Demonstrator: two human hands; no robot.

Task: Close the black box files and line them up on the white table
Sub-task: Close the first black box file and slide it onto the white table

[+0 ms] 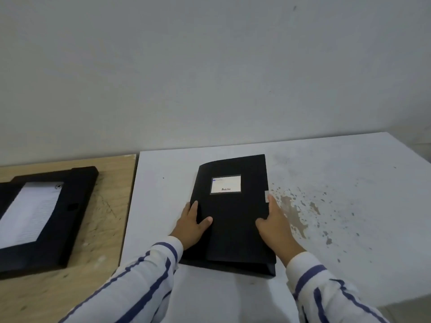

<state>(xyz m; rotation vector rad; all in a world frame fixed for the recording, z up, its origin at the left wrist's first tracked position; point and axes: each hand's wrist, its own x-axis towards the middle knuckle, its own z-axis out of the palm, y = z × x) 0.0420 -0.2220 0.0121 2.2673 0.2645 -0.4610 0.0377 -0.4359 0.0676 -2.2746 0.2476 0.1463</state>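
As it lies shut: black box file on white table.
Matte cover, white label; left hand and right hand press flat-fingered.

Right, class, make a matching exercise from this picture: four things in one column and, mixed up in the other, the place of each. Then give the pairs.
1. closed box file
2. open box file
3. left hand
4. right hand

A. on the wooden table
B. at the closed file's right edge
C. on the white table
D. at the closed file's left edge

Pairs: 1-C, 2-A, 3-D, 4-B
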